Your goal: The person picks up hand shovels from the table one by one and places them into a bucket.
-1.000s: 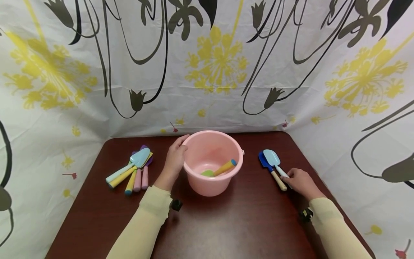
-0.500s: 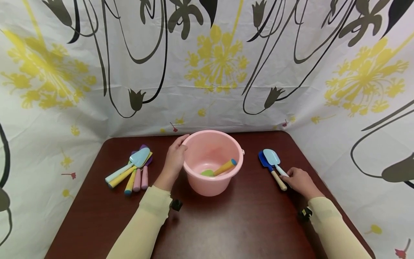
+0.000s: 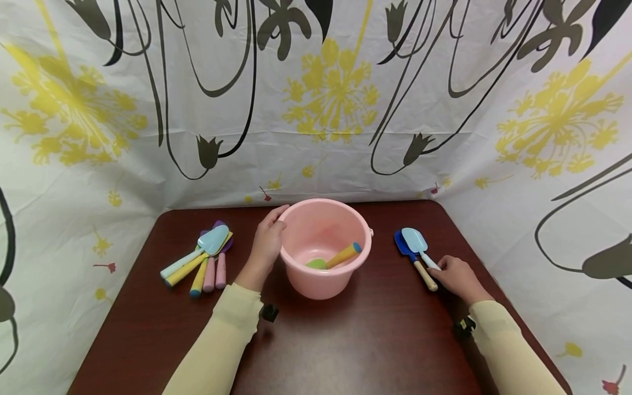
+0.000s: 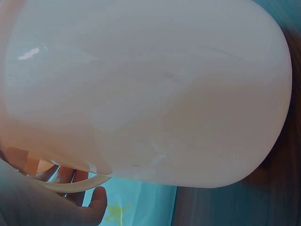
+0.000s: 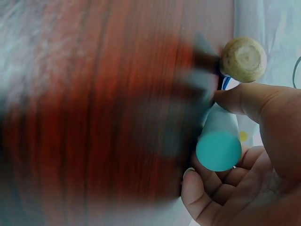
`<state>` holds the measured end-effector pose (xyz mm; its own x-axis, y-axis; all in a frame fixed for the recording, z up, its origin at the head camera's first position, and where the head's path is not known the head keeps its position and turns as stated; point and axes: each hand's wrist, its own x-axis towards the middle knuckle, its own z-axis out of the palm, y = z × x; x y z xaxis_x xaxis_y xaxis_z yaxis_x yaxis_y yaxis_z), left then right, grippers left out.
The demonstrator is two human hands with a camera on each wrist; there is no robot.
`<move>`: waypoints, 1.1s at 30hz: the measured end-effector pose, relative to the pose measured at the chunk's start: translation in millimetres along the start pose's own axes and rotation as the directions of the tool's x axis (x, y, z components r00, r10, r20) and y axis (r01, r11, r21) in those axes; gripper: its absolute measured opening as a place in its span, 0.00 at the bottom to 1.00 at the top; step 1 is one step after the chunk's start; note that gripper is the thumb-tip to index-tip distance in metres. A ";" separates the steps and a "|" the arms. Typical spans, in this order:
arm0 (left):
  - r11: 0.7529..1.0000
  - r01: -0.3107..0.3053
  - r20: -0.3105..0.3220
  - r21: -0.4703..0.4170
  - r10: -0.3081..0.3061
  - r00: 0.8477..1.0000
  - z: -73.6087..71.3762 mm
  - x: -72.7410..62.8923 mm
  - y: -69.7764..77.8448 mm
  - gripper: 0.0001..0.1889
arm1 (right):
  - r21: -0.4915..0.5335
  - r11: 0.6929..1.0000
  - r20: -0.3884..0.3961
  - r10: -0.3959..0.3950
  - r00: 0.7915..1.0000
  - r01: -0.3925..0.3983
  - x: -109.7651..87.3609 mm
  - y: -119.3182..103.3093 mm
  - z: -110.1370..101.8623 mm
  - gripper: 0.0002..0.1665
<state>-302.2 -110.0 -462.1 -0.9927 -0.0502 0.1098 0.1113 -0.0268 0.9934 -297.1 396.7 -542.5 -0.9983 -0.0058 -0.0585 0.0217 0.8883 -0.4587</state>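
A pink bucket [image 3: 318,284] stands upright at the table's middle. My left hand [image 3: 267,246] grips its left rim; in the left wrist view, the cream bail handle [image 4: 70,187] crosses the fingers. Inside the bucket lies a toy shovel [image 3: 344,256] with a green blade and a blue-tipped orange handle. At the right, my right hand [image 3: 459,278] pinches the handle of a light blue toy shovel [image 3: 415,240] between thumb and fingers. The shovel lies on the table. Beside it, apart from the hand, is a dark blue shovel [image 3: 402,242] with a wooden handle [image 5: 244,60].
Several toy shovels and trowels lie overlapping in a pile at the left, with a light blue trowel [image 3: 214,240] on top and pink handles [image 3: 221,271] showing. The dark red wooden table [image 3: 340,345] ends at a patterned curtain [image 3: 326,170] behind and on both sides.
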 end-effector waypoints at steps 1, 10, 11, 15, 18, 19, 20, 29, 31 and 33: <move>1.000 0.003 -0.001 0.002 -0.003 1.000 0.2 -0.3 0.5 0.28 | 0.000 1.000 -0.005 -0.001 1.000 0.001 0.3 0.3 0.5 0.20; 1.000 0.013 -0.001 0.011 -0.013 1.000 0.4 -0.4 0.5 0.28 | 0.049 0.999 -0.037 0.016 0.999 -0.014 0.3 0.6 1.7 0.20; 1.000 0.016 -0.002 0.011 -0.016 1.000 0.2 -0.4 0.6 0.28 | 0.058 0.998 -0.039 0.021 0.999 -0.018 0.3 0.4 1.3 0.19; 0.999 0.026 -0.009 0.020 -0.026 1.000 0.2 -0.7 1.9 0.27 | 0.082 0.996 -0.042 0.035 0.999 -0.031 1.7 1.3 0.8 0.19; 0.999 0.028 -0.011 0.024 -0.028 1.000 0.3 -0.9 2.4 0.27 | 0.088 0.996 -0.048 0.030 0.998 -0.026 2.4 3.4 1.1 0.22; 0.999 0.028 -0.011 0.024 -0.027 1.000 0.3 -0.9 2.4 0.27 | 0.091 0.996 -0.050 0.030 0.998 -0.025 2.2 3.7 1.2 0.23; 0.999 0.027 -0.010 0.024 -0.026 1.000 0.4 -0.9 2.4 0.27 | 0.097 0.995 -0.052 0.030 0.998 -0.025 2.1 4.0 1.3 0.25; 0.999 0.025 -0.008 0.022 -0.025 1.000 0.1 0.2 1.8 0.28 | 0.158 0.987 -0.102 0.056 0.993 -0.039 4.0 5.1 4.8 0.30; 0.999 0.027 -0.006 0.023 -0.027 1.000 0.0 0.6 1.3 0.27 | 0.169 0.985 -0.105 0.057 0.993 -0.038 4.2 5.7 4.6 0.30; 0.999 0.025 -0.003 0.022 -0.025 1.000 -0.2 1.1 0.9 0.27 | 0.177 0.983 -0.105 0.061 0.993 -0.041 4.1 5.9 4.1 0.30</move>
<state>-303.2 -110.3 -461.1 -0.9950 -0.0528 0.0853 0.0857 -0.0059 0.9963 -300.9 400.0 -549.1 -0.9953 0.0964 0.0072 0.0724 0.7928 -0.6052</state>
